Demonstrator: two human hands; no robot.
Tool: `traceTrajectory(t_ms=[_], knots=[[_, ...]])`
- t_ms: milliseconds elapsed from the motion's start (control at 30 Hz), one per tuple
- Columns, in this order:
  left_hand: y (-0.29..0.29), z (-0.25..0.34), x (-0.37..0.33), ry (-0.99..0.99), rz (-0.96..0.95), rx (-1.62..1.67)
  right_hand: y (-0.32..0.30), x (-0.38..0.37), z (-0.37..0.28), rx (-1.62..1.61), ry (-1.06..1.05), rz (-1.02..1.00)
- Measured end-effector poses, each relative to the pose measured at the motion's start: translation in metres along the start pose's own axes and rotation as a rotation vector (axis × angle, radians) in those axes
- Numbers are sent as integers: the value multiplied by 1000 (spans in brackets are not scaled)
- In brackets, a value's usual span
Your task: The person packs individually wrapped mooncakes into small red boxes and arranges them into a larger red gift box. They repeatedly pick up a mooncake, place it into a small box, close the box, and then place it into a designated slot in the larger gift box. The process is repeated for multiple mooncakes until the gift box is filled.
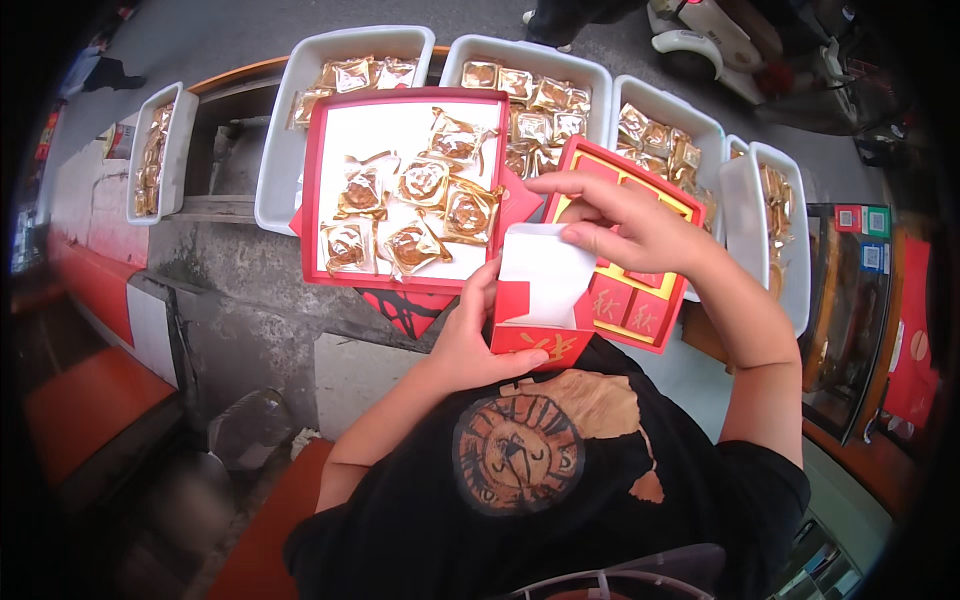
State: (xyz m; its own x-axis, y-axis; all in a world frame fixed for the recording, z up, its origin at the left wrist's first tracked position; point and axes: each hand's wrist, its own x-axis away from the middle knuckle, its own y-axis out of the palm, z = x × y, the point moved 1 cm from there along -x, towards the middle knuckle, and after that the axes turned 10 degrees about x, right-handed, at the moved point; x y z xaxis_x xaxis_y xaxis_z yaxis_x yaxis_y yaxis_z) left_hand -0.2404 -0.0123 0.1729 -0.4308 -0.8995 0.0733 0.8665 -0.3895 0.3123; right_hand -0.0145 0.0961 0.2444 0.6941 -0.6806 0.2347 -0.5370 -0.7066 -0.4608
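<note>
My left hand (468,335) is wrapped round a small red paper box (560,345) with a gold character on its side. The box's top is open and its white inner flap (545,265) stands up. Above it is my right hand (625,225), its index finger stretched out to the left and its thumb touching the flap's upper edge. To the left, a red tray-like box lid (404,282) with a white inside bears several clear-wrapped mooncakes (423,182). Under my right hand lies a red gift box (690,208) with yellow dividers, small red boxes (645,313) in some compartments.
Behind the lid and gift box stand white plastic tubs (268,180) filled with wrapped mooncakes (535,127). Another narrow tub (187,125) is at the far left. A glass case (845,310) stands at the right, a scooter (705,45) beyond the tubs. An orange bench (90,395) is at lower left.
</note>
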Motion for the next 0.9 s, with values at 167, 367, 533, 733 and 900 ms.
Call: traceTrajectory(t_ms=[167, 367, 533, 733, 900], knots=[[-2, -2, -9, 515, -225, -248, 12, -2, 33, -289, -116, -99], [-20, 45, -21, -49, -454, -604, 10, 23, -47, 773, -332, 204], [-15, 31, -8, -162, -284, -527, 13, 26, -59, 511, 22, -462], [-22, 23, -2, -58, -269, -523, 29, -16, -26, 185, -5, -860], [-43, 9, 5, -179, -125, -299, 41, -28, -15, 485, -191, -738]])
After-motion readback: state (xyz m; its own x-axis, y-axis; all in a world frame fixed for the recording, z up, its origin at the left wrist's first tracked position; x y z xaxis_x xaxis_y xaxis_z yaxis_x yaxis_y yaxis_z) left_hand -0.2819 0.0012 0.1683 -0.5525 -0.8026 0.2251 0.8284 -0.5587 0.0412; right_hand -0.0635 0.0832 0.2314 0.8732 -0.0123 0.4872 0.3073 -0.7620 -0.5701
